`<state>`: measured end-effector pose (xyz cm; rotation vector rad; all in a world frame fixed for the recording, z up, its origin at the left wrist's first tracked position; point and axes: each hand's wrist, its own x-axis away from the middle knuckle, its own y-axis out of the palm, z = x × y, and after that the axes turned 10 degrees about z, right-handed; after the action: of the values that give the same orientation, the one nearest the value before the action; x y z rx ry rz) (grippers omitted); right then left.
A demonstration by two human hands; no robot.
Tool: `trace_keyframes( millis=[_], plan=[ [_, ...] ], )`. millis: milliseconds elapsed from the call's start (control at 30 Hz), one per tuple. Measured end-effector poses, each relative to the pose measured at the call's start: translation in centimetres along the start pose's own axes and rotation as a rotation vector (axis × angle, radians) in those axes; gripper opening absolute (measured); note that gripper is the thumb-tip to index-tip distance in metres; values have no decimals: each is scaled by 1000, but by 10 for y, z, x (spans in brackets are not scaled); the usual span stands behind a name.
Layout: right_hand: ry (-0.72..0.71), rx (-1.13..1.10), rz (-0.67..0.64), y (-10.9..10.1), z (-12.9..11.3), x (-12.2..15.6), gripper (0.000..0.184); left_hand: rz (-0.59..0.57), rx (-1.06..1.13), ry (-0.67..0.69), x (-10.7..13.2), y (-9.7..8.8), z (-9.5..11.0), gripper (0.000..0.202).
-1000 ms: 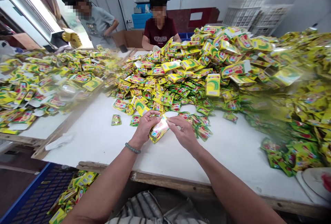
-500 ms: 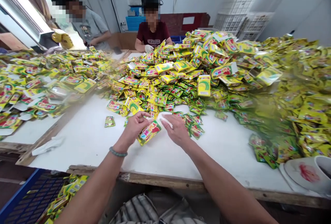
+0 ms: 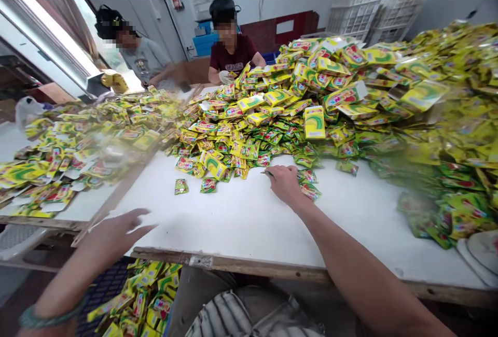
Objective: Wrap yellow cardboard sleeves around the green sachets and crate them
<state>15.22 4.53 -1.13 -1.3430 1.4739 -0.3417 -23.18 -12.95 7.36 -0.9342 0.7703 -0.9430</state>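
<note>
My left hand (image 3: pixel 120 230) hovers over the left front of the white table (image 3: pixel 202 223), fingers apart and nothing in them. Below it, a blue plastic crate (image 3: pixel 107 285) holds yellow-green boxes (image 3: pixel 142 298). At the near side of the pile, my right hand (image 3: pixel 286 184) is closed with its fingers curled down. A thin green edge of a small candy packet (image 3: pixel 268 173) shows at its fingertips; most of it is hidden. Two loose green packets (image 3: pixel 209 185) lie to the left of that hand, and more green packets (image 3: pixel 310 191) lie right beside it.
A high heap of yellow boxes (image 3: pixel 314 122) and green packets spreads across the table's back and right. Another box pile (image 3: pixel 50 171) lies left, beyond a wooden strip (image 3: pixel 112 197). A cup (image 3: pixel 484 249) stands at the right front edge. Two people (image 3: pixel 235 52) work across the table.
My hands were together at a yellow-green box; they are now apart. The left has swung left and toward me, without the box. The right has gone to the green packets. The view has shifted.
</note>
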Motion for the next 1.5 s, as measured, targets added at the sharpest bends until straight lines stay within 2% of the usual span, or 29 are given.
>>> trace_keyframes(
  millis=[33,100,167,233,300,367,433,500,600,667,767,833,933,1033,1133,1233,1300,1433,1500],
  plan=[
    [19,-53,37,0,0,0,25,-1,41,10,-1,16,21,37],
    [71,-148,97,-4,1,0,24,1,272,115,-8,50,70,34],
    [137,-236,133,-11,1,3,23,71,474,200,-23,82,118,16],
    [202,-316,146,-18,0,6,23,157,587,225,-43,111,157,5],
    [259,-385,133,-22,-1,9,24,242,637,205,-63,135,183,9],
    [310,-465,109,-22,-4,10,25,311,665,171,-81,153,197,24],
    [354,-589,77,-20,-9,9,26,361,682,142,-93,166,202,41],
    [409,-725,47,-19,-15,7,30,383,682,118,-100,174,201,47],
    [495,-847,22,-20,-23,6,43,354,656,102,-102,177,193,39],
    [498,-833,18,-24,-25,6,47,318,634,93,-98,173,186,31],
    [453,-753,7,-31,-25,8,44,207,770,70,-86,162,176,29],
    [444,-753,2,-33,-25,10,42,70,941,46,-73,155,172,37],
    [422,-803,-43,-30,-26,13,41,-140,1095,5,-50,149,174,47],
    [358,-844,-134,-22,-27,15,39,-285,1212,-50,-32,152,180,49],
    [301,-738,-183,-16,-26,18,34,-332,1323,-107,-23,158,183,44],
    [274,-639,-208,-17,-25,20,27,-341,1336,-83,-21,163,184,41],
    [296,-658,-239,-18,-26,20,26,-366,1327,-68,-21,164,183,45],
    [407,-1049,-359,-19,-29,19,38,-428,1426,-165,-23,165,180,50],
    [451,-1189,-379,-20,-30,17,41,-467,1508,-217,-25,164,179,49]
  ],
)
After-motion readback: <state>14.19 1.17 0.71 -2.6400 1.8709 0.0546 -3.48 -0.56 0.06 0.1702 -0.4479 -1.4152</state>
